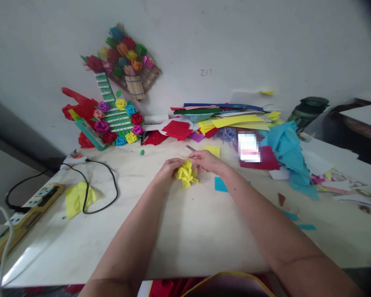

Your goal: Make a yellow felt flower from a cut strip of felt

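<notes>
A yellow paper flower (187,175) with pointed, folded petals is held just above the table, in the middle of the head view. My left hand (170,168) is closed on its left side, the fingertips partly hidden behind the petals. From the upper right, my right hand (205,161) pinches a thin light-coloured stick (181,156) that lies across the top of the flower. Behind the right hand, the metal tips of what look like scissors (190,148) stick out. A yellow paper square (213,151) and a blue paper piece (221,184) lie close to that hand.
Stacked coloured paper (231,119) lines the wall. A guitar-shaped craft (119,119) with paper flowers and a green glue bottle (88,132) stand back left. Crumpled yellow paper (77,200), a black cable (114,181) and a power strip (34,206) lie left; blue crepe paper (289,144) lies right.
</notes>
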A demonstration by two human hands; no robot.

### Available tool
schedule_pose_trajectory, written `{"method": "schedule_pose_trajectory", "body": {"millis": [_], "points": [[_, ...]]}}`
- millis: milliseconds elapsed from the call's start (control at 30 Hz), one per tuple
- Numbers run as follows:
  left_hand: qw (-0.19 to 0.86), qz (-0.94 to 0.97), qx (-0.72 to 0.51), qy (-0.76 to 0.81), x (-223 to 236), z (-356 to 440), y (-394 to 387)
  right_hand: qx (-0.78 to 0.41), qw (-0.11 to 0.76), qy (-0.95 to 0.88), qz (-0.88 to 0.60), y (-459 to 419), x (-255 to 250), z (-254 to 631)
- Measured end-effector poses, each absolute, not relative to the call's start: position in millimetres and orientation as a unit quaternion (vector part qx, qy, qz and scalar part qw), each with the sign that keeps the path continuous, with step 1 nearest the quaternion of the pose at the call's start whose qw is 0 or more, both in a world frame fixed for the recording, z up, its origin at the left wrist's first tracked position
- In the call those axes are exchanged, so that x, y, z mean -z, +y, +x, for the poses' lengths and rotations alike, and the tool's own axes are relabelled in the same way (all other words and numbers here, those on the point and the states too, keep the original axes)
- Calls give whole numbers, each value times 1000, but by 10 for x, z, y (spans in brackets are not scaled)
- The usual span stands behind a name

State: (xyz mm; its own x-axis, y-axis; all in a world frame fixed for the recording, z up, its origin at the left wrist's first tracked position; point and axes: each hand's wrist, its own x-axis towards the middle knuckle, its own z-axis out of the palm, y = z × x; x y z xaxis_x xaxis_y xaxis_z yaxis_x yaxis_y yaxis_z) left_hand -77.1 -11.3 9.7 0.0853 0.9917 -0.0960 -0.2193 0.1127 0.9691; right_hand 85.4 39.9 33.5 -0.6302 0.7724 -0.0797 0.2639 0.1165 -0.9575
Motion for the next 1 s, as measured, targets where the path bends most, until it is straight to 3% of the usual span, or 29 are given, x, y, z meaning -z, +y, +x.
{"method": "schedule_pose_trajectory", "body": {"millis": [467,1000], "points": [[603,426,-505,447,-116,-784,-124,-581,167,-721,-338,423,-347,918],[601,402,-519,456,-136,-781,-129,-421,238,-825,-291,431,-271,850]]}}
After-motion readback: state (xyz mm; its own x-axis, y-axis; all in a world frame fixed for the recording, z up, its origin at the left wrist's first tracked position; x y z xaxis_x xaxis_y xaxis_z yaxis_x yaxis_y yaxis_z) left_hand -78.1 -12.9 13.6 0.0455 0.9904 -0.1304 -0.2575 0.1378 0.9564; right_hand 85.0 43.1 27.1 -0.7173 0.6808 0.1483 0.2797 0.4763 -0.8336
